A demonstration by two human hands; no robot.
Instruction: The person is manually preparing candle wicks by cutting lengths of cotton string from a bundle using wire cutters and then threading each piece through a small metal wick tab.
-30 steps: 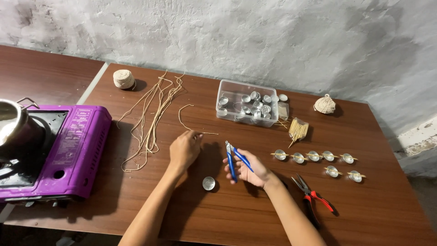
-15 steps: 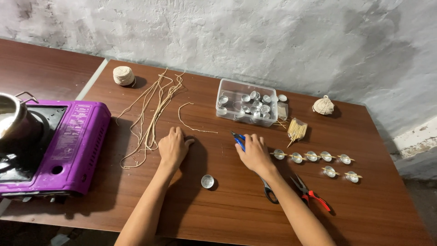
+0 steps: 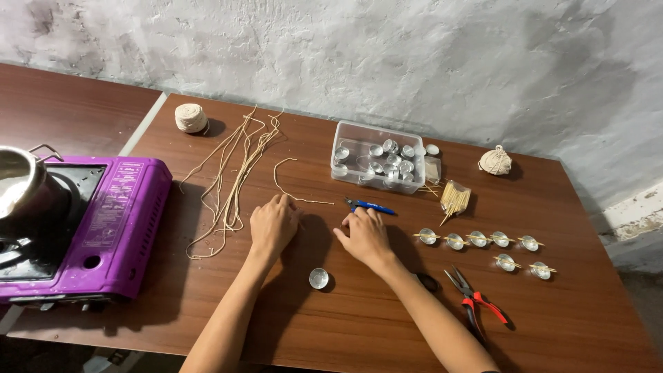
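Your left hand (image 3: 273, 224) lies palm down on the brown table (image 3: 345, 324), fingers loosely together and curled, gripping nothing; its fingertips sit just beside the near end of a short curved piece of wick string (image 3: 293, 186). Your right hand (image 3: 364, 235) also rests knuckles up on the wood, fingers slightly spread and empty, just short of the blue-handled cutters (image 3: 369, 206), which lie flat on the table beyond your fingertips. A single small metal cup (image 3: 318, 278) stands between your forearms, near neither hand.

To your left, a purple rectangular gas stove (image 3: 103, 228) carries a pale printed label panel on its top right part and a steel pot (image 3: 21, 186). A bundle of long strings (image 3: 231, 173) lies beside it. Behind the cutters sits a clear plastic box (image 3: 376, 162) of metal cups, with a clear packet of thin wooden sticks (image 3: 454, 197) to its right. Red-handled pliers (image 3: 476, 304) lie by your right forearm
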